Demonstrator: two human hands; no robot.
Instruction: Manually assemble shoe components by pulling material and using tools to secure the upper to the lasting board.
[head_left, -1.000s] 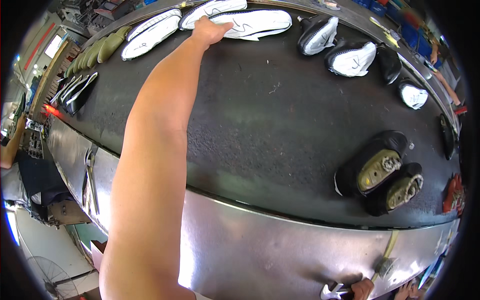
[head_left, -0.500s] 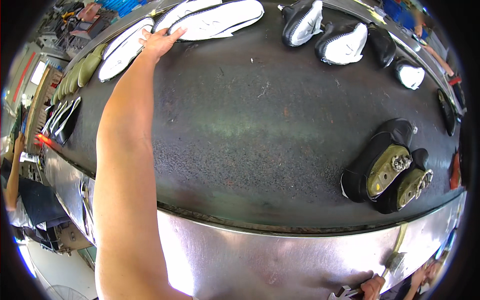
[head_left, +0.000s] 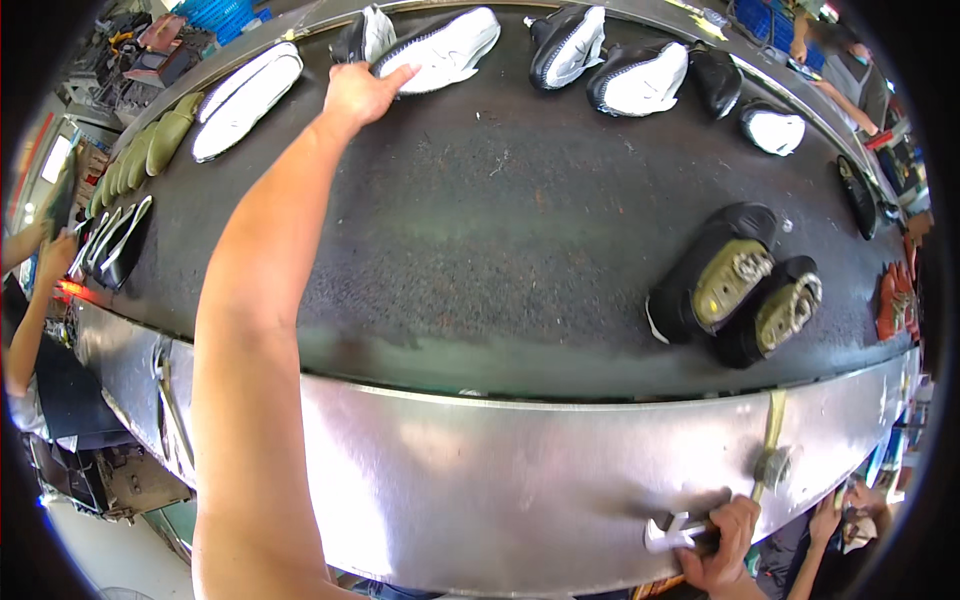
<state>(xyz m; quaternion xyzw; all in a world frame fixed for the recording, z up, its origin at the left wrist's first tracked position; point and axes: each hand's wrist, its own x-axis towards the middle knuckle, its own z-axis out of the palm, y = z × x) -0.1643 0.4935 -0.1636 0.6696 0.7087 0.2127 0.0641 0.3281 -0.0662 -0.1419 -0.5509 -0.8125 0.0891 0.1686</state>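
At the far side of the dark belt, my left hand (head_left: 365,95) is closed on a pair of shoes. Its thumb lies along the white-bottomed shoe (head_left: 445,52); the fingers reach the black and white shoe (head_left: 366,36) beside it, their tips partly hidden. Near the lower edge, my right hand (head_left: 725,548) grips a metal hand tool with a forked silver head (head_left: 672,532), above the steel ledge. A black pair on lasts, with a larger shoe (head_left: 710,270) and a smaller-looking one (head_left: 778,315), lies on its side on the belt to the right.
White-bottomed shoes (head_left: 640,82) and black ones stand along the far edge. To the left are a white pair (head_left: 248,100), several olive pieces (head_left: 170,140) and dark shoes (head_left: 125,245). Red shoes (head_left: 893,300) sit far right. A steel ledge (head_left: 450,480) runs in front; other people work at both ends.
The left-hand shoe of the held pair has turned, now showing its black side. My left hand has closed around the pair. My right hand and its tool have come further into view.
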